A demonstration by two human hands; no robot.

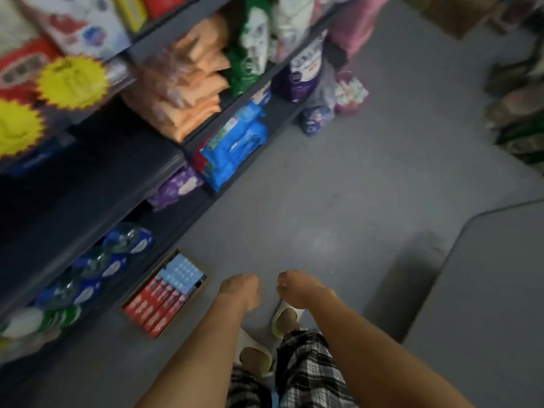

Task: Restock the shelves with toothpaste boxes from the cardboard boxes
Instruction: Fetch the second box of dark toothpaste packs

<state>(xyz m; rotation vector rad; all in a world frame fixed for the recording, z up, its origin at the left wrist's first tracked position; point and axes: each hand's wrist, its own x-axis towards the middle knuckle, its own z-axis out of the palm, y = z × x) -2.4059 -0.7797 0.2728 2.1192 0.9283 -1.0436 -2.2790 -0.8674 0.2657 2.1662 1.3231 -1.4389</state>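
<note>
Both your hands are empty right now, so nothing's been picked yet. Your left hand [240,290] and your right hand [297,287] hang out in front of you over the grey floor [338,187], close together but not touching, fingers loosely curled under and holding nothing. Looks like the loose carry you get while stepping toward the stock, though that's my read.

What you want is the shallow brown cardboard box [164,293] on the floor, tucked right against the base of the dark metal shelving unit [88,201], just left of your left hand. It's parked there so you can grab and shelve without walking. Inside, the red toothpaste boxes [153,307] lie flat in a row at the near end, and the pale blue toothpaste boxes [182,273] fill the far end.

On the bottom shelf right above it there are blue-capped bottles [112,260]; I can't tell where the toothpaste slot is, since the shelves are blurry. Your white slippers [282,318] are well clear of the box, so there's room to crouch.
</note>
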